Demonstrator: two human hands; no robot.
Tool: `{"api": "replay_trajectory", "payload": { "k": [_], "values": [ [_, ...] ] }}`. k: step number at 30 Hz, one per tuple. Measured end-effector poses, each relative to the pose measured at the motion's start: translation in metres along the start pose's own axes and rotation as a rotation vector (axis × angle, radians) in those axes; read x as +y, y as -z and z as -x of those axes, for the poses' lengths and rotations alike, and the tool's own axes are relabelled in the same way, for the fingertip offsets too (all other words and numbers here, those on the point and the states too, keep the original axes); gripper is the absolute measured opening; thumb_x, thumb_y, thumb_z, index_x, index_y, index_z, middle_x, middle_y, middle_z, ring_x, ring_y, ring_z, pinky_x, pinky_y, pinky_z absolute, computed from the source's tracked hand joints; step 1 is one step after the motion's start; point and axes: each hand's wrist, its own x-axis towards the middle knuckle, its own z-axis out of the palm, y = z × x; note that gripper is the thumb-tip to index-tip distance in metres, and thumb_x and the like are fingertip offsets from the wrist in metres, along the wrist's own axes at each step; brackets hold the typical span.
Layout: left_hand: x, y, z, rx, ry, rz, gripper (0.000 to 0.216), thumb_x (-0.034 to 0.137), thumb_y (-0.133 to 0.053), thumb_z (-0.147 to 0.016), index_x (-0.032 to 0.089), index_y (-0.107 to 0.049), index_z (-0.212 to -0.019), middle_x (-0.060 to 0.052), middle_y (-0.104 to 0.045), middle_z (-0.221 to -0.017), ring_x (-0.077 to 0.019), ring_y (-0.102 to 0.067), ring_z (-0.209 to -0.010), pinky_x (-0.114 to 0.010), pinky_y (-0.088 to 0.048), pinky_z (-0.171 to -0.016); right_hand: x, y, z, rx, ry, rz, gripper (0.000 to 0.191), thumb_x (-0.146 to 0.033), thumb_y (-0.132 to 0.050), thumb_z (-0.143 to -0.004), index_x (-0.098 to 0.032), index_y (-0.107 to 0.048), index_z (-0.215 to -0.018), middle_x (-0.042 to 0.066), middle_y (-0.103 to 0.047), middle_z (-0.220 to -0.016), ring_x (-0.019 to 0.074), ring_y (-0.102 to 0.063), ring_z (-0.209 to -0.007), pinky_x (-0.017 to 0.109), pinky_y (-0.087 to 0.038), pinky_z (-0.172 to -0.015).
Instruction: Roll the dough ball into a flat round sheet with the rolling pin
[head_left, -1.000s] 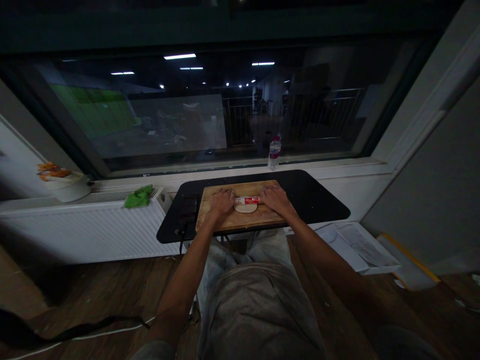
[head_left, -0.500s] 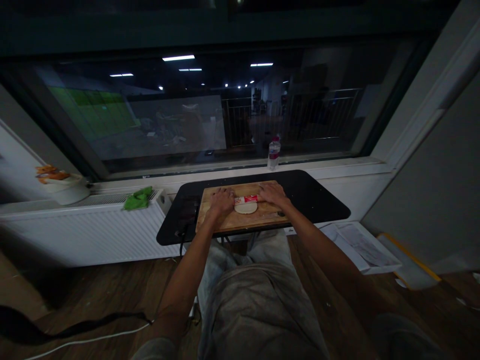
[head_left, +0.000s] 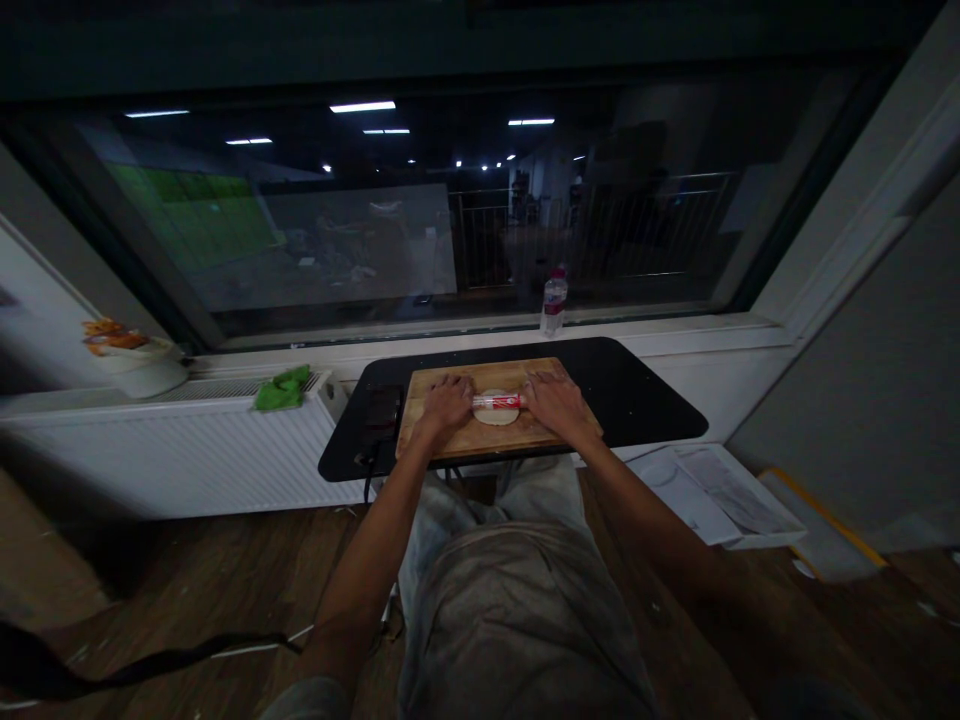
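On the sill at far left, a white bowl (head_left: 142,368) with something orange on top. Just to its right, on the radiator top (head_left: 225,392), a crumpled green cloth (head_left: 281,389). Near the left edge of the black bench (head_left: 645,400), a dark flat device (head_left: 382,410), too dim to identify, lying just beside the left edge of the wooden cutting board (head_left: 559,378).

On the left half of the board, the left hand (head_left: 445,406), palm down, fingers spread flat over the left end of a red-and-white wrapped cylinder (head_left: 498,402); no closed grip, hand released and pressing from above. At the middle of the board, a flat round disc of pale dough (head_left: 496,417), with the cylinder lying crosswise over its far half, parallel to the board's long edges. On the right half of the board, the right hand (head_left: 553,402), likewise palm down and flat on the cylinder's right end, fingers extended, not clenched. Both forearms reaching in from the near edge of the bench, over a lap in grey trousers.

Beyond the far edge of the bench, on the window sill, an upright clear plastic water bottle (head_left: 553,304), well apart from the board. On the floor past the right corner of the bench, flat white sheets (head_left: 712,485) against the wall.
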Motion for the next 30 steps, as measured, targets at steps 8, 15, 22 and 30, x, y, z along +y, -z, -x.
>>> {"api": "replay_trajectory", "payload": {
  "k": [8, 15, 22, 30],
  "values": [
    [0.004, -0.001, 0.005, 0.021, 0.068, 0.036, 0.042, 0.027, -0.039, -0.117, 0.022, -0.071, -0.143, -0.014, -0.072, -0.151, -0.0279, -0.060, -0.147, -0.048, -0.045, -0.128, -0.011, 0.011, 0.019, -0.010, -0.050, -0.013, 0.052, -0.033, -0.032, -0.121, -0.015, -0.077, -0.139, 0.019, -0.081, -0.138, 0.0315, -0.077, -0.125, 0.037, -0.055, -0.104],
    [0.011, 0.005, 0.020, 0.057, 0.032, 0.018, 0.041, 0.028, -0.041, -0.116, 0.023, -0.073, -0.142, -0.013, -0.072, -0.153, -0.0325, -0.056, -0.153, -0.053, -0.043, -0.130, -0.014, 0.011, 0.031, -0.008, -0.046, -0.030, 0.053, -0.032, -0.031, -0.121, -0.014, -0.076, -0.141, 0.018, -0.078, -0.145, 0.0295, -0.075, -0.131, 0.036, -0.053, -0.109],
    [0.017, 0.011, 0.033, 0.069, 0.047, 0.039, 0.043, 0.025, -0.039, -0.116, 0.024, -0.073, -0.142, -0.012, -0.071, -0.155, -0.0328, -0.053, -0.159, -0.056, -0.042, -0.132, -0.013, -0.003, 0.038, 0.013, -0.072, -0.067, 0.057, -0.035, -0.028, -0.121, -0.013, -0.075, -0.146, 0.020, -0.076, -0.149, 0.0311, -0.073, -0.133, 0.040, -0.052, -0.114],
    [0.025, 0.018, 0.037, 0.088, 0.114, 0.049, 0.040, 0.031, -0.042, -0.117, 0.023, -0.077, -0.134, -0.014, -0.075, -0.149, -0.0370, -0.053, -0.157, -0.057, -0.042, -0.129, -0.005, -0.013, 0.026, 0.034, -0.001, -0.076, 0.058, -0.032, -0.027, -0.119, -0.015, -0.074, -0.148, 0.016, -0.075, -0.153, 0.0305, -0.065, -0.146, 0.046, -0.038, -0.132]
  ]
}}
